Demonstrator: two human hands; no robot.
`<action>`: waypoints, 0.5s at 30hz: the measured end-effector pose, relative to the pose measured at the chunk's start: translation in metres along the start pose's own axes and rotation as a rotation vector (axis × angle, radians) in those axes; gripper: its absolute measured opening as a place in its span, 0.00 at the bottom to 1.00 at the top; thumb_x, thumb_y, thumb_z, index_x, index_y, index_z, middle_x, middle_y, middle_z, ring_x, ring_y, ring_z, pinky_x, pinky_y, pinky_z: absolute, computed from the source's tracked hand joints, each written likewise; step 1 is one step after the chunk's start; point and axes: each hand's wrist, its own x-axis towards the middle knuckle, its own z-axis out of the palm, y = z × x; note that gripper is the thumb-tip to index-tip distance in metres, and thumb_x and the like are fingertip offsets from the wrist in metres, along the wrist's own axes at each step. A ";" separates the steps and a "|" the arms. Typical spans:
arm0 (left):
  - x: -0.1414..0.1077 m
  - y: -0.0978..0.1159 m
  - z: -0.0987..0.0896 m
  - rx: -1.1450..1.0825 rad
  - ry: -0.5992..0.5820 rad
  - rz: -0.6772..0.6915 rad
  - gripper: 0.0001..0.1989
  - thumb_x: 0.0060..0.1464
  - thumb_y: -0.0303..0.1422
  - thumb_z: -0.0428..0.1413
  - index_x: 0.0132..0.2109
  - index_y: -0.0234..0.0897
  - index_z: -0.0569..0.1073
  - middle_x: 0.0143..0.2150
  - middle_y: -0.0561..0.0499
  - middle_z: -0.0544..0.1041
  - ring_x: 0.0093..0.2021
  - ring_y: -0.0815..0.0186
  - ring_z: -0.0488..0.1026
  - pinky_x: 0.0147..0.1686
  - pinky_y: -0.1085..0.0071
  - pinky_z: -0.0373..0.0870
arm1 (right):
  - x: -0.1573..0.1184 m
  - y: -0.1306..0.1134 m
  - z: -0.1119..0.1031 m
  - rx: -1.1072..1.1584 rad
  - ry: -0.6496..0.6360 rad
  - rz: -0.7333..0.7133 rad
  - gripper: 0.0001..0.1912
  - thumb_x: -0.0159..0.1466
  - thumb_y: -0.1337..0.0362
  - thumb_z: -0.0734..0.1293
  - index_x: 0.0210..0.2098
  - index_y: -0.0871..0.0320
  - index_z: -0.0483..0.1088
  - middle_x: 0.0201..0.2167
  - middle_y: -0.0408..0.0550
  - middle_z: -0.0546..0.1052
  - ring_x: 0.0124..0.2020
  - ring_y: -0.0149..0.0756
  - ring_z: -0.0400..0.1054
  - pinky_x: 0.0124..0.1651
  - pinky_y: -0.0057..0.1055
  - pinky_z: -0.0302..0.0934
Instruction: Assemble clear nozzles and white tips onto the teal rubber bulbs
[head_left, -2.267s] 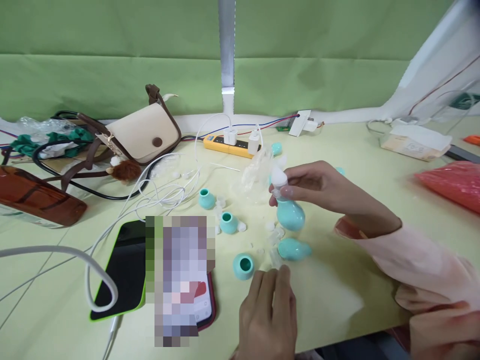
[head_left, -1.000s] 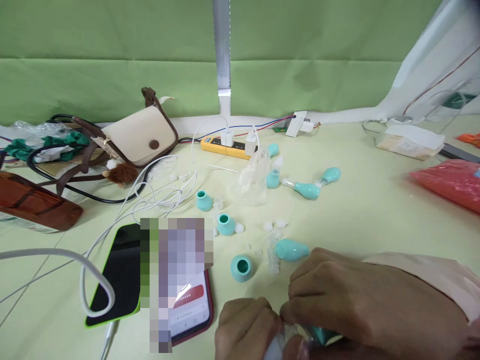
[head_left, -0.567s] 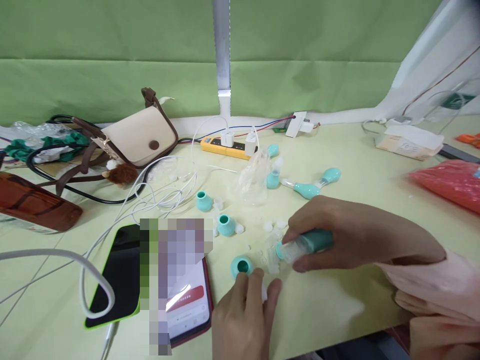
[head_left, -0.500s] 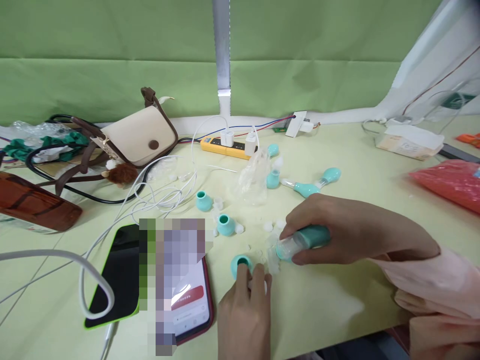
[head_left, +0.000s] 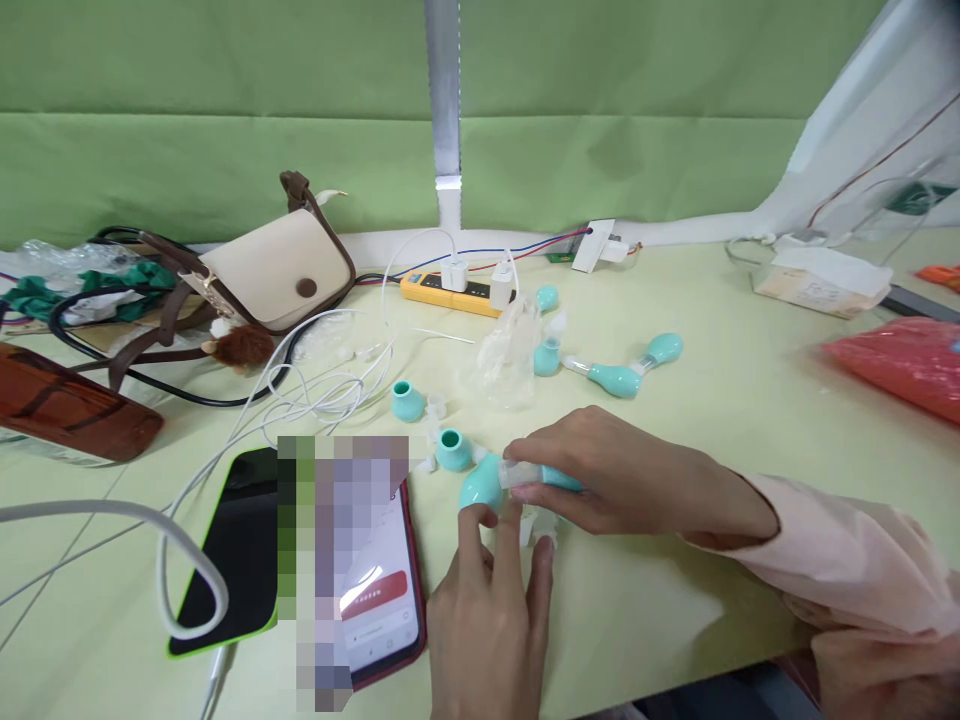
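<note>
My right hand (head_left: pixel 619 468) is closed around a bulb syringe (head_left: pixel 561 479), a teal rubber bulb with a clear plastic tube pointing left. Just left of that tube lies a loose teal bulb (head_left: pixel 480 484), on its side. The fingers of my left hand (head_left: pixel 484 620) are spread, the index fingertip against or just in front of the loose bulb; exact contact is unclear. Small clear plastic pieces (head_left: pixel 544 526) lie between my two hands, partly covered by the left fingers. Behind them stand two open-mouthed teal bulbs (head_left: pixel 453 452) (head_left: pixel 408 401) with small clear parts beside them.
Further back lie bulb syringes (head_left: pixel 616 380), a crumpled clear bag (head_left: pixel 510 350) and a yellow power strip (head_left: pixel 454 296). A lit phone (head_left: pixel 382 610), a black-screened phone (head_left: pixel 240 540), white cables (head_left: pixel 330 370) and a cream handbag (head_left: pixel 281 270) occupy the left. A red package (head_left: pixel 900 365) is at right.
My right hand has moved left with the bulb syringe. The loose bulb has tipped from mouth up onto its side, and my left fingers have come out of its mouth and spread.
</note>
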 end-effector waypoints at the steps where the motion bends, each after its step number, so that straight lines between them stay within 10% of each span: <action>1: 0.000 0.001 -0.003 -0.087 0.036 -0.059 0.09 0.60 0.32 0.44 0.47 0.39 0.64 0.37 0.49 0.70 0.20 0.70 0.68 0.18 0.73 0.65 | 0.000 0.000 0.002 -0.024 -0.008 -0.007 0.11 0.65 0.61 0.55 0.33 0.58 0.65 0.23 0.45 0.71 0.24 0.33 0.63 0.27 0.28 0.47; 6: 0.002 0.001 -0.013 -0.387 0.052 -0.244 0.12 0.60 0.38 0.42 0.38 0.38 0.66 0.28 0.51 0.71 0.22 0.68 0.68 0.22 0.72 0.64 | -0.007 -0.010 0.007 -0.102 -0.016 -0.151 0.11 0.66 0.61 0.54 0.36 0.59 0.65 0.24 0.45 0.70 0.24 0.33 0.62 0.27 0.29 0.45; 10: 0.001 -0.001 -0.016 -0.534 -0.103 -0.133 0.17 0.61 0.38 0.40 0.27 0.39 0.63 0.21 0.54 0.68 0.21 0.69 0.67 0.19 0.73 0.59 | -0.016 -0.023 0.006 -0.091 -0.027 -0.318 0.14 0.68 0.63 0.51 0.33 0.60 0.64 0.24 0.44 0.70 0.22 0.31 0.58 0.25 0.30 0.44; 15: -0.004 0.004 -0.018 -0.556 0.018 -0.011 0.22 0.62 0.41 0.37 0.24 0.40 0.63 0.16 0.56 0.65 0.16 0.70 0.63 0.18 0.74 0.60 | -0.025 -0.028 0.002 -0.042 -0.050 -0.304 0.15 0.67 0.61 0.53 0.30 0.60 0.64 0.23 0.44 0.71 0.20 0.30 0.57 0.24 0.31 0.46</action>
